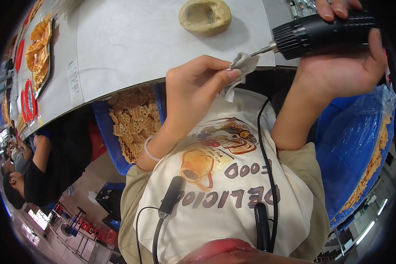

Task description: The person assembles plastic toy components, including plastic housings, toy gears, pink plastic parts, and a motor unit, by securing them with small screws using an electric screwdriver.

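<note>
My left hand (191, 86) pinches a crumpled greyish-white cloth (246, 66) between thumb and fingers. My right hand (334, 75) grips a black electric screwdriver (325, 37), lying tilted across the palm with fingertips over its top. Its thin metal bit (262, 50) points left, and the tip meets the cloth. Both hands are near the table's front edge. Beyond them on the table stands a yellowish block (222, 24) with a hollow in its top.
The white table (127, 39) carries a tray of orange-tan parts (40, 53) and red-handled tools (28, 99) at left. Below sit a blue bin (108, 136) of tan plastic parts and a plastic-lined blue bin (347, 145) at right. A person in black (53, 163) is at left.
</note>
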Motion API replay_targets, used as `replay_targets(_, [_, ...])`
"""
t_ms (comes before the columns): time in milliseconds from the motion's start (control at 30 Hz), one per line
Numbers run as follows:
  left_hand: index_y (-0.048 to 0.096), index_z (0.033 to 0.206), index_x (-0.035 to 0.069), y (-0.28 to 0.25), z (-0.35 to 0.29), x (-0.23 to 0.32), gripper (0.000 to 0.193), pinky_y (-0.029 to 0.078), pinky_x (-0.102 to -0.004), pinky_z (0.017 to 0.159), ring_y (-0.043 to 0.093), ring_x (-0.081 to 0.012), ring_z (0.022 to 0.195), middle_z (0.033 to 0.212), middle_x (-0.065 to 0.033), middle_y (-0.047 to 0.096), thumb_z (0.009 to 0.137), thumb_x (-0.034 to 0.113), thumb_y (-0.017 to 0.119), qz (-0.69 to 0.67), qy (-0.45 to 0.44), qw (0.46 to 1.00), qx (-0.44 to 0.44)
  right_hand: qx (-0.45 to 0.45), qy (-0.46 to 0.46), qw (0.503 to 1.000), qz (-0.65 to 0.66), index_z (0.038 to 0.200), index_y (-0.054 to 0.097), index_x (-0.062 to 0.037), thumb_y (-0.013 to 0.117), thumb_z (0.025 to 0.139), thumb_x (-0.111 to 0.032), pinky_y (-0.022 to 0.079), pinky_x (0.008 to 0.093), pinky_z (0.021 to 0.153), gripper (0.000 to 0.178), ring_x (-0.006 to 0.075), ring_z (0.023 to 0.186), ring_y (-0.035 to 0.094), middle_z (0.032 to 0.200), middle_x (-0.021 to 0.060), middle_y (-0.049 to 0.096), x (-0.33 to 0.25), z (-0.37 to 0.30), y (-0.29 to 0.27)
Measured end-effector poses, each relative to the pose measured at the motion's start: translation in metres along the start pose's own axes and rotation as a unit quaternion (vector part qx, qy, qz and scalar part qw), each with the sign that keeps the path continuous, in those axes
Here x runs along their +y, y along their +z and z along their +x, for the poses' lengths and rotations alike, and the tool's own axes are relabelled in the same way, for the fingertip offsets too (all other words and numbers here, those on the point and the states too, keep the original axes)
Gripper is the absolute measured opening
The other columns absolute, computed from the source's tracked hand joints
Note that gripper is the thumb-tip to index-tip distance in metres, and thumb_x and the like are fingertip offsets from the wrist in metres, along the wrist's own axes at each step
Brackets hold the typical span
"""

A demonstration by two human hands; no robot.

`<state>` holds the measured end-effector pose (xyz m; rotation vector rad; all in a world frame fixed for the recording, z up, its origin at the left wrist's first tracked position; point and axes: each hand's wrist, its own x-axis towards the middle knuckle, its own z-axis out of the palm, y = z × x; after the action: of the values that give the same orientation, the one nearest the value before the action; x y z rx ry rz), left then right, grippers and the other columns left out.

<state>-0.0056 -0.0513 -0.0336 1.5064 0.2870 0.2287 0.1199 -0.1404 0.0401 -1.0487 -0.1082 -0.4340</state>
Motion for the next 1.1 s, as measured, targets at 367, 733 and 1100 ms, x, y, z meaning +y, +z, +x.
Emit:
replay_targets(367, [0.07, 0.107, -0.01, 0.001, 0.007, 0.014, 0.018, 0.059, -0.026, 0.073, 0.073, -0.0183, 0.079, 0.089, -0.0151, 0.074, 0.091, -0.003, 0.069, -0.056, 0.027, 0.998, -0.019, -0.001, -0.014, 1.0, -0.021, 0.115, 0.051, -0.001, 0.064, 0.092, -0.022, 0.05, 0.0276, 0.062, 0.033, 0.0155, 0.077, 0.057, 0.096, 0.0083, 0.055, 0.004, 0.004, 0.0])
replay_targets(733, [0.072, 0.097, -0.003, -0.043, 0.005, 0.014, 0.009, 0.053, -0.0213, 0.063, 0.069, -0.0093, 0.068, 0.078, -0.0063, 0.074, 0.089, 0.001, 0.07, 0.094, -0.005, 0.993, 0.076, -0.011, -0.025, 0.998, -0.059, 0.116, 0.05, -0.0013, 0.064, 0.093, -0.019, 0.052, 0.0272, 0.062, 0.032, 0.0145, 0.076, 0.059, 0.096, 0.0087, 0.056, 0.005, 0.021, -0.005])
replay_targets(1100, [0.044, 0.141, 0.005, -0.096, 0.048, -0.005, 0.062, 0.034, -0.0449, 0.112, 0.044, -0.0301, 0.136, 0.146, -0.0168, 0.047, 0.089, 0.016, 0.075, 0.422, 0.208, 0.837, 0.279, -0.186, 0.269, 0.928, -0.18, 0.139, 0.04, 0.0023, 0.064, 0.091, 0.001, 0.053, 0.0265, 0.066, 0.054, 0.0146, 0.078, 0.061, 0.095, 0.0085, 0.058, 0.057, 0.043, -0.028])
